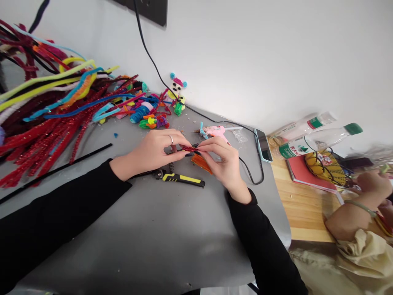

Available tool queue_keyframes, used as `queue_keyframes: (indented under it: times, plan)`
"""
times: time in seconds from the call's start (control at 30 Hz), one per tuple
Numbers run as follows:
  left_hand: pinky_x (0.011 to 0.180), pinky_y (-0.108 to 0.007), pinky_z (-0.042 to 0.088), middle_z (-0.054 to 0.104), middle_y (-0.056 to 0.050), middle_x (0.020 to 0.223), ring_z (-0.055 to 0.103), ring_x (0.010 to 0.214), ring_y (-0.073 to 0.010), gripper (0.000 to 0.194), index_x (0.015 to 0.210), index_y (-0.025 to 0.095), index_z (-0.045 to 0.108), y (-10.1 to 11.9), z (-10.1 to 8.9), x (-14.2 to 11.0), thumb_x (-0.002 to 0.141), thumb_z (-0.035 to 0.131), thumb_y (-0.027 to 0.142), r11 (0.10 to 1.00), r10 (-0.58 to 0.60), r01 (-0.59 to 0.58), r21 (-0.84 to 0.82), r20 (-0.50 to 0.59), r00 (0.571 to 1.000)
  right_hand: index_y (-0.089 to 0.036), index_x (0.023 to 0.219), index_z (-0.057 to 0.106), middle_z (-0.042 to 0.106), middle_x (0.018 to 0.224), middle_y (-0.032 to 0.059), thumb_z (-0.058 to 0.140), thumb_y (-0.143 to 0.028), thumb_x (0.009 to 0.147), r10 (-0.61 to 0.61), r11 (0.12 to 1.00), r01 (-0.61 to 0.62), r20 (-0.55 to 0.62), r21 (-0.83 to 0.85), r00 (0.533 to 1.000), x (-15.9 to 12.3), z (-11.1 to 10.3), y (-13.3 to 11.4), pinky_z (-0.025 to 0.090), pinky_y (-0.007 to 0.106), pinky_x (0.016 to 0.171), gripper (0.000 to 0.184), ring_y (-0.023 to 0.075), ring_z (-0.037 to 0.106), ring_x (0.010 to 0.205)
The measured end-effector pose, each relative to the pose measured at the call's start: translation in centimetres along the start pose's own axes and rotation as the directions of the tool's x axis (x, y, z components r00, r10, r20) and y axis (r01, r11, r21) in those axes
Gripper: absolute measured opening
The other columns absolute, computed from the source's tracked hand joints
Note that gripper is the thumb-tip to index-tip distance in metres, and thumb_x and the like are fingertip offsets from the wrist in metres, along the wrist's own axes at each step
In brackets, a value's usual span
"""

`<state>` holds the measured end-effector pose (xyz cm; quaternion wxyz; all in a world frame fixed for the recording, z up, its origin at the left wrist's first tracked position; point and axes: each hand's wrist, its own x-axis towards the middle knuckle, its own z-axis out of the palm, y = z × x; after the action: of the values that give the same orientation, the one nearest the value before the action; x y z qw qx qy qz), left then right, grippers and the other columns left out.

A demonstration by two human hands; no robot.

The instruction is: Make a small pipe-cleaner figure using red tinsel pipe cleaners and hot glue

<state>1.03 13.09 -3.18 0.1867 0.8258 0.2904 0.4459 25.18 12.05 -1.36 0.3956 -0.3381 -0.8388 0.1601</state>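
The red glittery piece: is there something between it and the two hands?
Nothing visible. The left hand and the right hand both pinch the red glittery piece directly with their fingertips, above the gray table. The pliers lie below it, apart.

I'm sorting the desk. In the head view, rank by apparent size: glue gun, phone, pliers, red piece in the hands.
1. Pliers, longest.
2. Phone and glue gun look alike; unranked, since both lie farther back.
3. Red piece, smallest, pinched between left hand and right hand.
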Motion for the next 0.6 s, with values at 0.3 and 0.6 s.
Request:
queue_keyframes:
  times: [0.3,0.6]
  plan:
    - [0.078,-0.027,0.058,0.081,-0.004,0.093,0.073,0.076,-0.0156,0.018,0.096,0.019,0.081,0.2,-0.2,0.0,0.101,0.066,0.030,0.995,-0.074,0.078,0.069,-0.067,0.995,-0.025,0.131,0.068,0.076,0.121,0.0103,0.067,-0.044,0.100,0.089,0.971,-0.109,-0.101,-0.213,0.991,0.2,-1.7,0.9,0.053,0.047,0.107,0.036,0.0270,0.068,0.118]
    - [0.068,-0.025,0.057,0.080,-0.004,0.090,0.069,0.071,-0.0141,0.020,0.096,0.018,0.080,0.0,0.3,0.0,0.102,0.065,0.030,0.998,0.001,0.007,0.069,-0.115,0.993,-0.010,0.151,0.048,0.058,0.152,0.0291,0.043,-0.048,0.102,0.633,0.201,-0.827,-0.574,-0.525,0.519,-2.9,-7.4,8.3,0.022,0.073,0.120,0.063,0.0446,0.041,0.150]
